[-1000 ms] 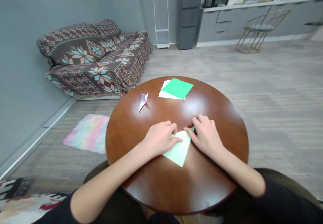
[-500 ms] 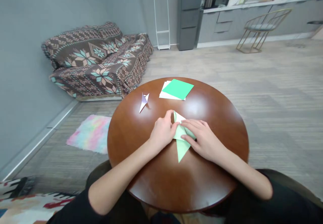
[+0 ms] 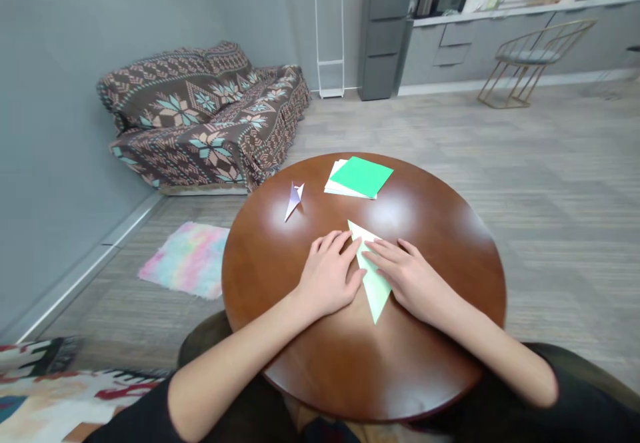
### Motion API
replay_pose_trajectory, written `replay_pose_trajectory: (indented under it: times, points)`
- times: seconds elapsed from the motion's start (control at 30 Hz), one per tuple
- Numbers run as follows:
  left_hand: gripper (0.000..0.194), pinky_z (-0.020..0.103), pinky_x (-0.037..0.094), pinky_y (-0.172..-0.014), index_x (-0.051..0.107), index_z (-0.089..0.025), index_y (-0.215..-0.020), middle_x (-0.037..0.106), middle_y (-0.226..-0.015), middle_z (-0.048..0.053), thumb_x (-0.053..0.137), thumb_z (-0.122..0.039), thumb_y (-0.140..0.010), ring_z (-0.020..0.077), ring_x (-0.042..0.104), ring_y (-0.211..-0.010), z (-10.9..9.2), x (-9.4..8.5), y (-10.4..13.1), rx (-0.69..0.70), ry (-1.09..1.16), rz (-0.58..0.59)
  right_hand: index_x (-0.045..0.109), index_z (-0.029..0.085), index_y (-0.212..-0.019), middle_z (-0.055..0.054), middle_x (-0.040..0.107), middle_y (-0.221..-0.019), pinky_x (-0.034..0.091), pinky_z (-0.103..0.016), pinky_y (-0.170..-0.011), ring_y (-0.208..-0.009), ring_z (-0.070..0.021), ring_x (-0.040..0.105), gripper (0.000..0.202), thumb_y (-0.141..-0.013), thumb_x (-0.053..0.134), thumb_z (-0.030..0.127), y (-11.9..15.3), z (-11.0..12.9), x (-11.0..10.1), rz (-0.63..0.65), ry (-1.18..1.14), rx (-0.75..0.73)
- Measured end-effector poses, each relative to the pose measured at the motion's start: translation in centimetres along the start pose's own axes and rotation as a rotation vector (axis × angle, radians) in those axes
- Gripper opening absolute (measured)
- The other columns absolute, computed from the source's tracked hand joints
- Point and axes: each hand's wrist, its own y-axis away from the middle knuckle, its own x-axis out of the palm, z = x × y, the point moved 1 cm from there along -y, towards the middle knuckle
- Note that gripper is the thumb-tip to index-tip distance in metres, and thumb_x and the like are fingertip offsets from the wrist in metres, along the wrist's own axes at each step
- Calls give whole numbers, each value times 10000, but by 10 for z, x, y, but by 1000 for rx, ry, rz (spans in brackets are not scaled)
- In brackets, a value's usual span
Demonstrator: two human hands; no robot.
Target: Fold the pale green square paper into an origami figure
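Observation:
A folded sheet of pale green origami paper [image 3: 376, 291] lies on the round brown table [image 3: 360, 370], one point toward me and another pointing away. My left hand [image 3: 330, 271] rests with fingers spread at the paper's left edge, its fingertips and thumb touching it. From the right, my right hand [image 3: 403, 275] lies over the paper, fingers stretched out and pressing on its upper surface. Part of the paper's right side is hidden beneath that hand.
A small white and purple folded paper figure [image 3: 294, 200] stands at the table's back left. Behind the hands lies a stack of paper squares, with a green sheet [image 3: 363, 176] on top. Beyond are a patterned sofa [image 3: 200, 123], a pastel rug [image 3: 187, 260] and a gold-framed chair [image 3: 533, 60].
The paper's flap, raised earlier, now lies flat. My left hand has gone from pinching the paper to spreading flat beside it. The whole view has shifted slightly.

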Motion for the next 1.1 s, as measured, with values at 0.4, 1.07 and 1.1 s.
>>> replay_pose_trajectory:
  times: [0.4, 1.07, 1.1]
  points:
    - [763, 510, 198, -1216, 319, -118, -1544, 326, -1613, 189, 466, -558, -938, 339, 283, -1496, -3, 7, 5, -30, -60, 80, 559, 214, -1411, -137, 526, -1497, 362, -654, -1102, -1413, -316, 459, 606, -871, 396, -10, 5, -4, 4, 19, -24, -19]
    - [676, 518, 237, -1202, 422, -129, -1484, 403, -1568, 168, 525, -494, -924, 350, 328, -1462, -2, 0, 4, -27, -13, 67, 567, 188, -1404, -169, 525, -1491, 320, -659, -1149, -1392, -314, 488, 432, -987, 536, 297, 13, 3, -4, -12, -57, -35]
    - [674, 515, 239, -1201, 422, -135, -1483, 409, -1567, 159, 531, -489, -920, 347, 323, -1463, 0, -1, 4, -14, -5, 71, 587, 181, -1380, -168, 541, -1478, 334, -647, -1149, -1378, -311, 506, 408, -991, 533, 293, 13, 4, -5, -23, -40, -52]
